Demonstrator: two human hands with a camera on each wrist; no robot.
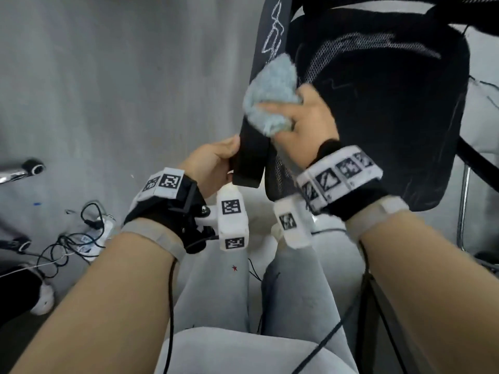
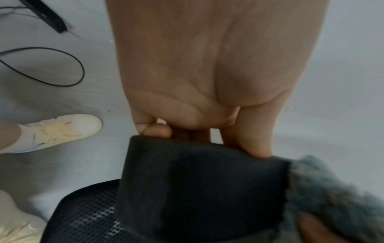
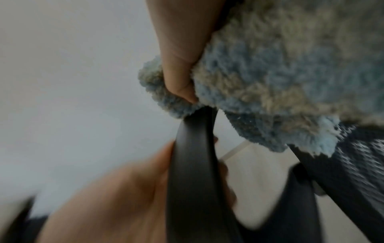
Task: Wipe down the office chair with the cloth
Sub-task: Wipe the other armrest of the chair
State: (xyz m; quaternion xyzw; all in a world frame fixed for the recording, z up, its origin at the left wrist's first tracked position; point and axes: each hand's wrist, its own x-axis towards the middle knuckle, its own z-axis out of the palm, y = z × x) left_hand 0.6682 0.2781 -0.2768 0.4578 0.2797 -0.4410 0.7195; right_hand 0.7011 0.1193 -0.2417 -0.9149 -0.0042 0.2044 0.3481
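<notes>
A black office chair (image 1: pixel 391 109) with a mesh seat fills the upper right of the head view. Its black armrest (image 1: pixel 252 155) runs toward me, with white chalk-like scribbles (image 1: pixel 274 33) near its far end. My left hand (image 1: pixel 216 163) grips the armrest's near end (image 2: pixel 199 180), thumb on its outer side. My right hand (image 1: pixel 305 117) holds a fluffy light-blue cloth (image 1: pixel 270 95) wrapped over the armrest a little farther along. In the right wrist view the thumb (image 3: pixel 180 69) pinches the cloth (image 3: pixel 280 82) against the armrest (image 3: pixel 193 172).
Tangled black cables and white plugs (image 1: pixel 86 233) lie on the grey floor at the left. A chrome chair leg with a caster (image 1: pixel 24 171) sits at the far left. White shoes (image 2: pixel 62 131) stand beside the chair. My grey-trousered knees (image 1: pixel 216 292) are below.
</notes>
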